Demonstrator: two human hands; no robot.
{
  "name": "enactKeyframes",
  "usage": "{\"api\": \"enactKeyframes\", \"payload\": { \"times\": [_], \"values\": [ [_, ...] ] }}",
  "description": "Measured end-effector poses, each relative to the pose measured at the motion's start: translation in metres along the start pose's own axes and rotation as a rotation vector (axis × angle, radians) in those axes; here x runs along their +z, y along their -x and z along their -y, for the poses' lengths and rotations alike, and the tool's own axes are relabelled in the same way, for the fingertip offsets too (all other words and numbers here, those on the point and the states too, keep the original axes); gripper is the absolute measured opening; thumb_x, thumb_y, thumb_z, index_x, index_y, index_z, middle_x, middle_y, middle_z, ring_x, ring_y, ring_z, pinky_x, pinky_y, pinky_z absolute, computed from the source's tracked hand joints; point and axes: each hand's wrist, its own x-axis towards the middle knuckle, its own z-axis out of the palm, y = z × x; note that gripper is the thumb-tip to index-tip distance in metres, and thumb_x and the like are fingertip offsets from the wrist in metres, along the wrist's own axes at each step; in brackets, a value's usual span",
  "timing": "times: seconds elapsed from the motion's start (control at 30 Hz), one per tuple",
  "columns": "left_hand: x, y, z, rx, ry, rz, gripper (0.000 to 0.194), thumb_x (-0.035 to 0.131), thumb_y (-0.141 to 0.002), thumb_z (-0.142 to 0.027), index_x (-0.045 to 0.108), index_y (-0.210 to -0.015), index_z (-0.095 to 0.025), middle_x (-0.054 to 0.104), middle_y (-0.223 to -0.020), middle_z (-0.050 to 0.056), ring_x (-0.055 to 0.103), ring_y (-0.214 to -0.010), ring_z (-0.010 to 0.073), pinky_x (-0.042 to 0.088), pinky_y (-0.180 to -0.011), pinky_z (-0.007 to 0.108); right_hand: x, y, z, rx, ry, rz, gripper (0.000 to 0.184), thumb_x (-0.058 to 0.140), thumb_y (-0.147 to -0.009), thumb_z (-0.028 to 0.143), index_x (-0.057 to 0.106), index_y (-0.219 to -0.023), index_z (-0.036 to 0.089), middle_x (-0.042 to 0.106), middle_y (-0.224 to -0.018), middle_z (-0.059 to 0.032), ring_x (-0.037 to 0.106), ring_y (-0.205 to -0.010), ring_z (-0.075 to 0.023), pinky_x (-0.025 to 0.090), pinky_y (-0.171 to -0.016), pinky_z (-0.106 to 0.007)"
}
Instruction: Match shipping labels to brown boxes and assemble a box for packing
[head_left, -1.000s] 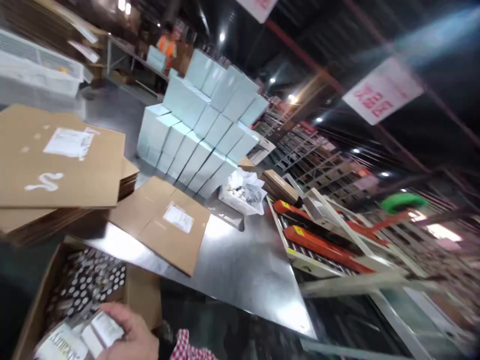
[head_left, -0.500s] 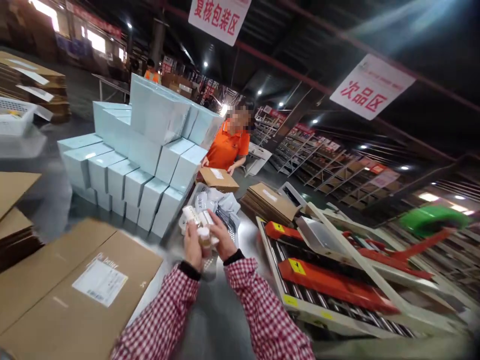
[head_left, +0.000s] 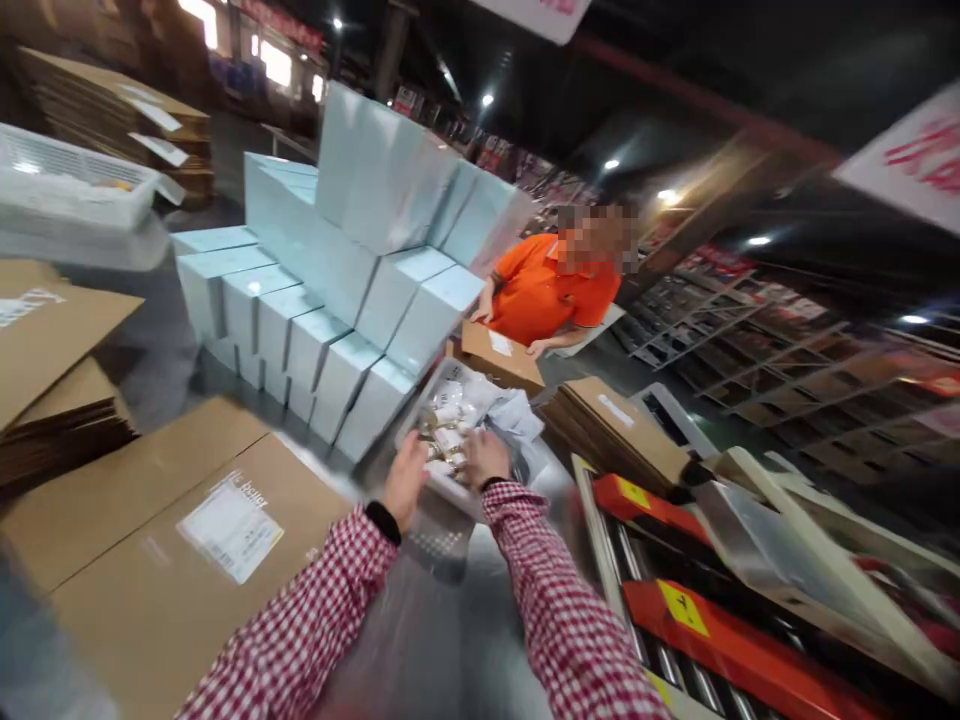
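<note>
A white plastic basket [head_left: 463, 492] stands on the metal table, holding several small white bottles [head_left: 448, 438] with shiny gold-looking parts. Grey-white plastic bags [head_left: 516, 412] fill its right side. At the basket's near left corner is my left hand [head_left: 406, 482], its fingers apart beside the bottles with nothing seen between them. My right hand [head_left: 489, 460] reaches down over the basket's right part, against the bottles. Its fingertips are partly hidden and blurred, so a hold on a bottle cannot be made out.
Pale blue boxes [head_left: 300, 340] are stacked behind the basket to the left. A large labelled carton [head_left: 135, 590] lies at front left. To the right runs a roller conveyor with orange guards [head_left: 720, 610]. Across the table a person in orange [head_left: 551, 290] handles a cardboard box [head_left: 502, 352].
Both hands have lowered into the basket and moved apart. Small white bottles held between them before now lie in the basket. The view has swung, shifting the scene.
</note>
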Motion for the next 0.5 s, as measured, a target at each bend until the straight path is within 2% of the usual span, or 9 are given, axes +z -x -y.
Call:
{"api": "enactKeyframes", "payload": {
  "times": [0.07, 0.13, 0.17, 0.2, 0.27, 0.33, 0.37, 0.43, 0.5],
  "values": [
    [-0.054, 0.066, -0.014, 0.082, -0.022, -0.015, 0.032, 0.057, -0.085, -0.032, 0.059, -0.115, -0.022, 0.064, -0.119, 0.007, 0.061, -0.105, 0.0195, 0.050, -0.086, 0.032, -0.007, 0.010, 0.031, -0.033, 0.016, -0.005, 0.037, 0.044, -0.082, 0.034, 0.064, -0.101, 0.010, 0.060, -0.113, -0.0237, 0.049, -0.113, -0.0325, 0.035, -0.098, -0.051],
    [-0.116, 0.142, -0.016, 0.266, -0.235, -0.090, 0.033, 0.044, -0.091, -0.042, 0.064, -0.107, -0.021, 0.069, -0.095, 0.006, 0.064, -0.086, 0.0168, 0.051, -0.084, 0.032, -0.006, 0.039, 0.078, -0.071, -0.019, -0.051, 0.052, 0.029, -0.088, 0.040, 0.056, -0.115, 0.003, 0.053, -0.119, -0.0309, 0.046, -0.117, -0.0353, 0.032, -0.099, -0.057],
    [-0.148, 0.180, -0.011, 0.284, -0.330, -0.214, 0.033, 0.041, -0.092, -0.043, 0.065, -0.103, -0.022, 0.069, -0.089, 0.005, 0.064, -0.083, 0.0167, 0.050, -0.083, 0.031, -0.004, 0.064, 0.107, -0.093, -0.126, -0.181, 0.055, 0.032, -0.087, 0.045, 0.056, -0.115, 0.003, 0.057, -0.114, -0.0306, 0.052, -0.110, -0.0355, 0.036, -0.096, -0.057],
    [-0.181, 0.215, -0.003, 0.299, -0.399, -0.334, 0.034, 0.041, -0.092, -0.044, 0.067, -0.095, -0.022, 0.069, -0.081, 0.004, 0.063, -0.078, 0.0168, 0.050, -0.078, 0.030, -0.001, 0.098, 0.138, -0.150, -0.264, -0.180, 0.054, 0.037, -0.086, 0.047, 0.055, -0.119, 0.008, 0.060, -0.111, -0.0267, 0.057, -0.105, -0.0339, 0.040, -0.094, -0.055],
    [-0.253, 0.273, 0.021, 0.278, -0.443, -0.685, 0.036, 0.040, -0.091, -0.046, 0.067, -0.092, -0.023, 0.068, -0.083, 0.005, 0.062, -0.077, 0.0174, 0.050, -0.079, 0.031, 0.008, 0.190, 0.199, -0.251, -0.416, -0.022, 0.036, 0.048, -0.084, 0.045, 0.062, -0.110, 0.024, 0.065, -0.108, -0.0161, 0.059, -0.103, -0.0322, 0.044, -0.094, -0.053],
    [-0.334, 0.312, 0.048, 0.131, -0.433, -0.828, 0.037, 0.042, -0.087, -0.051, 0.066, -0.091, -0.023, 0.069, -0.081, 0.004, 0.064, -0.075, 0.0189, 0.053, -0.075, 0.032, 0.026, 0.300, 0.252, -0.313, -0.478, 0.428, 0.025, 0.055, -0.081, 0.043, 0.066, -0.103, 0.036, 0.067, -0.107, -0.0078, 0.061, -0.102, -0.0313, 0.050, -0.090, -0.051],
    [-0.375, 0.325, 0.060, 0.050, -0.430, -0.862, 0.037, 0.044, -0.085, -0.053, 0.066, -0.090, -0.024, 0.070, -0.082, 0.004, 0.066, -0.076, 0.0202, 0.054, -0.074, 0.033, 0.043, 0.355, 0.273, -0.266, -0.533, 0.633, 0.024, 0.056, -0.080, 0.042, 0.067, -0.101, 0.039, 0.068, -0.106, -0.0059, 0.062, -0.102, -0.0309, 0.050, -0.092, -0.050],
    [-0.456, 0.340, 0.082, -0.030, -0.417, -0.960, 0.035, 0.053, -0.076, -0.054, 0.067, -0.084, -0.023, 0.072, -0.089, 0.007, 0.068, -0.087, 0.0263, 0.054, -0.081, 0.037, 0.094, 0.448, 0.306, -0.098, -0.630, 1.060, 0.026, 0.063, -0.076, 0.046, 0.071, -0.098, 0.036, 0.067, -0.112, -0.0067, 0.059, -0.110, -0.0316, 0.045, -0.099, -0.049],
    [-0.528, 0.346, 0.100, -0.126, -0.415, -1.059, 0.032, 0.055, -0.075, -0.052, 0.065, -0.076, -0.021, 0.072, -0.084, 0.008, 0.068, -0.087, 0.0292, 0.054, -0.080, 0.041, 0.160, 0.513, 0.323, 0.216, -0.691, 1.306, 0.039, 0.072, -0.066, 0.050, 0.071, -0.100, 0.030, 0.065, -0.117, -0.0089, 0.056, -0.115, -0.0321, 0.041, -0.103, -0.048]
  ]
}}
